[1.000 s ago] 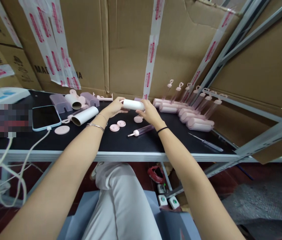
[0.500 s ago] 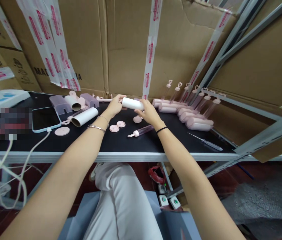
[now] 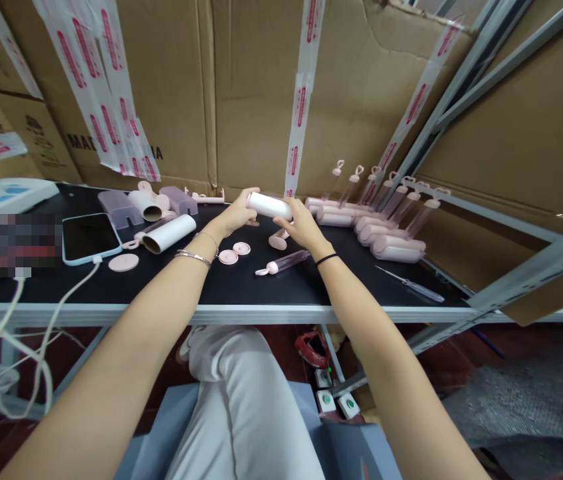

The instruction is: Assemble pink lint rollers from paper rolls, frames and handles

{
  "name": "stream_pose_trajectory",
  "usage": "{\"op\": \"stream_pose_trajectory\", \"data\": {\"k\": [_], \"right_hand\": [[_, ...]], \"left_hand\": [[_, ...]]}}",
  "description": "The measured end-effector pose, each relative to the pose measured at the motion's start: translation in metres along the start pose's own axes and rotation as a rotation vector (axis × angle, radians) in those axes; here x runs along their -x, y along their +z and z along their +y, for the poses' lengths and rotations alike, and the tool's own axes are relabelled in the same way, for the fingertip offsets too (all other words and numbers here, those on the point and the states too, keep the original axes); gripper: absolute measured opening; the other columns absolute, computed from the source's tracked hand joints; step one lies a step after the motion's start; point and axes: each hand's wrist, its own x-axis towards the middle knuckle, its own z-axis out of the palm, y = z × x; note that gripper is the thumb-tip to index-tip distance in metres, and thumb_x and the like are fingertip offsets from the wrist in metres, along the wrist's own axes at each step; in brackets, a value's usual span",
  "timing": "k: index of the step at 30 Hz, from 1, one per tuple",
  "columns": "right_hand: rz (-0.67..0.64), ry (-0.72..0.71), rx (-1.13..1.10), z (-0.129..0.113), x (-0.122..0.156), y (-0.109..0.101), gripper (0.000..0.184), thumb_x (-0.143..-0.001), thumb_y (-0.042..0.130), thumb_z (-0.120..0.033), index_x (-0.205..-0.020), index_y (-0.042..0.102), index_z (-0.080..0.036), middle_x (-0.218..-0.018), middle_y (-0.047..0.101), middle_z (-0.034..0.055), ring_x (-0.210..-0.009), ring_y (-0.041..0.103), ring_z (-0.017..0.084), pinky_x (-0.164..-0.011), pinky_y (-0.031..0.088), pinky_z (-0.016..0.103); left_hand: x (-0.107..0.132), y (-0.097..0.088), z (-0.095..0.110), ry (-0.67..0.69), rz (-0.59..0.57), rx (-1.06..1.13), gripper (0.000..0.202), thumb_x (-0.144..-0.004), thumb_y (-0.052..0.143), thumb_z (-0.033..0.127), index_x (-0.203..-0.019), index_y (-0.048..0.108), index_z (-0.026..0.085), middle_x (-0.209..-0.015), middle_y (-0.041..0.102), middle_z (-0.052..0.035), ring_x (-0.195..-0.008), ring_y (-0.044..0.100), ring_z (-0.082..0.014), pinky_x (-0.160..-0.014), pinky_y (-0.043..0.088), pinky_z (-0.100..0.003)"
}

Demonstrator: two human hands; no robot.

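A white paper roll [image 3: 271, 207] is held level above the black tabletop, one end in each hand. My left hand [image 3: 239, 212] is closed round its left end, where a thin pink rim shows. At the other end, my right hand [image 3: 304, 224] grips with thumb and fingers. Just below lies a pink part with a rounded end [image 3: 278, 240]. Nearer me is a clear handle with a pink looped tip [image 3: 284, 263]. Two small pink round caps [image 3: 235, 253] lie below my left hand.
Several pink rollers with clear upright handles [image 3: 391, 243] stand at the right, behind a screwdriver [image 3: 414, 285]. Leftward are a cardboard-cored white roll [image 3: 170, 233], purple covers [image 3: 120, 208], a pink disc [image 3: 123, 262] and a phone [image 3: 90, 238] on a cable. Cardboard [image 3: 251, 100] walls the back.
Both hands have shifted slightly to the right with the white paper roll. More of the pink part below the right hand now shows.
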Motion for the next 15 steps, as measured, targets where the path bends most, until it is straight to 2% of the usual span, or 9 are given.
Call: {"op": "stream_pose_trajectory", "data": {"k": [6, 9, 12, 15], "right_hand": [[-0.062, -0.018, -0.059, 0.002, 0.0009, 0.001, 0.05, -0.085, 0.057, -0.046, -0.123, 0.049, -0.015, -0.12, 0.056, 0.0167, -0.11, 0.054, 0.03, -0.096, 0.043, 0.046], [-0.068, -0.011, -0.078, 0.0007, 0.0012, 0.0019, 0.05, -0.087, 0.054, -0.046, -0.125, 0.047, -0.014, -0.12, 0.054, 0.0175, -0.111, 0.053, 0.029, -0.096, 0.042, 0.046], [-0.079, -0.007, -0.078, 0.0004, 0.0012, 0.0016, 0.052, -0.087, 0.054, -0.044, -0.126, 0.044, -0.01, -0.122, 0.052, 0.0206, -0.113, 0.051, 0.03, -0.098, 0.041, 0.046], [-0.106, -0.003, -0.06, -0.0016, 0.0011, 0.0016, 0.053, -0.087, 0.053, -0.043, -0.126, 0.043, -0.008, -0.122, 0.051, 0.0215, -0.114, 0.051, 0.031, -0.1, 0.04, 0.047]], "left_hand": [[-0.0007, 0.0013, -0.0033, 0.027, -0.056, -0.025, 0.078, -0.057, 0.052, 0.004, -0.13, 0.037, 0.024, -0.119, 0.048, -0.0074, -0.085, 0.056, -0.0135, -0.075, 0.054, -0.03], [-0.0002, 0.0024, -0.0011, 0.059, -0.07, 0.003, 0.068, -0.066, 0.061, 0.011, -0.128, 0.039, 0.026, -0.129, 0.046, -0.0086, -0.095, 0.057, -0.0169, -0.074, 0.054, -0.029], [0.0017, 0.0024, 0.0025, 0.055, -0.052, 0.004, 0.052, -0.079, 0.064, 0.03, -0.125, 0.042, 0.022, -0.115, 0.056, -0.0099, -0.09, 0.06, -0.0181, -0.063, 0.052, -0.025], [0.0017, 0.0027, 0.0036, 0.055, -0.04, -0.015, 0.044, -0.08, 0.067, 0.036, -0.115, 0.047, 0.018, -0.091, 0.062, -0.0067, -0.071, 0.062, -0.0151, -0.051, 0.045, -0.02]]}}
